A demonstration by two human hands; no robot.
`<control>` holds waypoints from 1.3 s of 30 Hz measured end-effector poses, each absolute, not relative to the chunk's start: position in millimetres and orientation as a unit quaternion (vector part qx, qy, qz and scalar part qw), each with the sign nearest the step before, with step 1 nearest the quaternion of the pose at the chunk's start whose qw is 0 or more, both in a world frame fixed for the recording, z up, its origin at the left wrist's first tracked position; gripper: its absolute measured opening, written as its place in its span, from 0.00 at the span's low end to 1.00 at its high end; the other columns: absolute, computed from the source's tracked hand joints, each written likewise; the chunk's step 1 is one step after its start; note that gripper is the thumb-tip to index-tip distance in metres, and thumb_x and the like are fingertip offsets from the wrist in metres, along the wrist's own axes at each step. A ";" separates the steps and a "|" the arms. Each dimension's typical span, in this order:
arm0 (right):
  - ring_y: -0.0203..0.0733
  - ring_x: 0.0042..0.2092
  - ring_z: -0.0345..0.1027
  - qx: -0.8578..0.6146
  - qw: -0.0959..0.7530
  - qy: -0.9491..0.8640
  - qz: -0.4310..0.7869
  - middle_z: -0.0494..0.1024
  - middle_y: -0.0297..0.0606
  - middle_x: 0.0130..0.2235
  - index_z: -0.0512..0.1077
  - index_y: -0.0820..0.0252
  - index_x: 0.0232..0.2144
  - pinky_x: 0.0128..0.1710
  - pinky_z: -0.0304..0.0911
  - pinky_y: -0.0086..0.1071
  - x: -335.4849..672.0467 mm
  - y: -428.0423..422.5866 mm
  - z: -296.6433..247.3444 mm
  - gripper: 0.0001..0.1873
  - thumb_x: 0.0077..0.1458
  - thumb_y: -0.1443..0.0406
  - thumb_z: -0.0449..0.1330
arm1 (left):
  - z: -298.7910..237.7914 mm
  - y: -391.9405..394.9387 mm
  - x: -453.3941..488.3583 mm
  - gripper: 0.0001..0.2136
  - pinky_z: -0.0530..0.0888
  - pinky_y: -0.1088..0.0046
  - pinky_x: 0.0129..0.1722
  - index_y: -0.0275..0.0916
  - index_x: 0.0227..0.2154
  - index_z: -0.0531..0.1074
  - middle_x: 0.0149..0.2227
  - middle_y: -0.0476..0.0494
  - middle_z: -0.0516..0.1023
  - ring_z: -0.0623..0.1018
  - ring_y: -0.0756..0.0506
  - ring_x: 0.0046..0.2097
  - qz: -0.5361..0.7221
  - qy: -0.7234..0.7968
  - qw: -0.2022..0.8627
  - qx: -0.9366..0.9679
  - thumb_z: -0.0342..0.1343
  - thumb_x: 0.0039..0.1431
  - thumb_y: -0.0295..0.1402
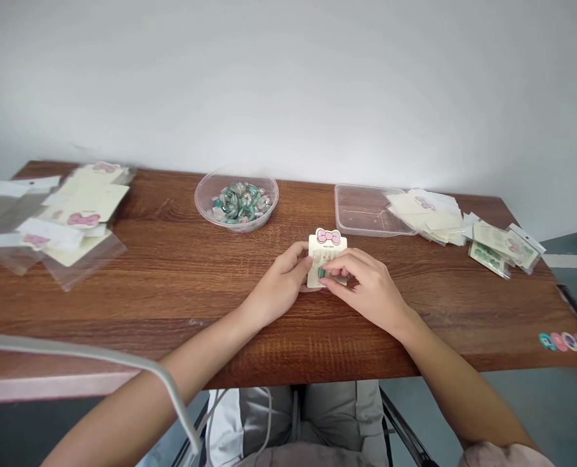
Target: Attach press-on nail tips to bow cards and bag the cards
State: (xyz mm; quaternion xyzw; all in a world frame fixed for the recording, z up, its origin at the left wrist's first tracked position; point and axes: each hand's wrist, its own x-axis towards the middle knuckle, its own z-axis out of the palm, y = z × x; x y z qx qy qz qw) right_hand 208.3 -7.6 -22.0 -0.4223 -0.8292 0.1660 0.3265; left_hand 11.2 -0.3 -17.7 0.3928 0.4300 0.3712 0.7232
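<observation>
A small cream display card (312, 275) with a pink bow printed at its top stands tilted up over the middle of the table. My left hand (279, 285) grips the card by its left edge, thumb in front and the other fingers behind. At the card's lower front, my right hand (369, 282) pinches a small glossy green piece (321, 272) between thumb and fingers, against the card. Its exact kind is too small to tell. A few pale bits show on the card above it, partly covered by my right fingers.
Behind my hands, a round clear bowl (201, 202) holds many green and clear pieces. A clear rectangular tray (356, 211) stands right of it, with cards (432, 207) overlapping its edge. Packed cards (507, 246) lie farther right. Bow cards (91, 201) and plastic sleeves (6, 207) lie left. A pale cable (98, 353) crosses the front left.
</observation>
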 end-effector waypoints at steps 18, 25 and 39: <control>0.40 0.35 0.71 -0.421 0.317 -0.829 0.186 0.76 0.34 0.33 0.73 0.55 0.36 0.36 0.66 0.33 205.4 -8.6 -22.8 0.05 0.62 0.69 0.65 | -14.5 -2.2 12.4 0.09 0.74 0.65 0.51 0.42 0.46 0.78 0.43 0.43 0.82 0.78 0.40 0.51 0.370 0.431 0.699 0.433 0.59 0.66 0.35; 0.39 0.35 0.71 -0.423 0.312 -0.829 0.191 0.76 0.33 0.32 0.73 0.55 0.36 0.35 0.65 0.32 205.7 -7.8 -22.1 0.04 0.63 0.68 0.66 | -15.1 -2.1 12.4 0.10 0.74 0.65 0.51 0.42 0.48 0.78 0.42 0.44 0.82 0.78 0.41 0.50 0.365 0.433 0.701 0.434 0.59 0.66 0.35; 0.40 0.35 0.71 -0.425 0.313 -0.827 0.196 0.76 0.34 0.33 0.73 0.55 0.36 0.35 0.65 0.33 205.7 -9.1 -21.5 0.04 0.64 0.67 0.65 | -11.7 -2.2 11.8 0.10 0.74 0.68 0.45 0.40 0.49 0.76 0.46 0.44 0.81 0.78 0.44 0.44 0.348 0.433 0.693 0.459 0.55 0.69 0.34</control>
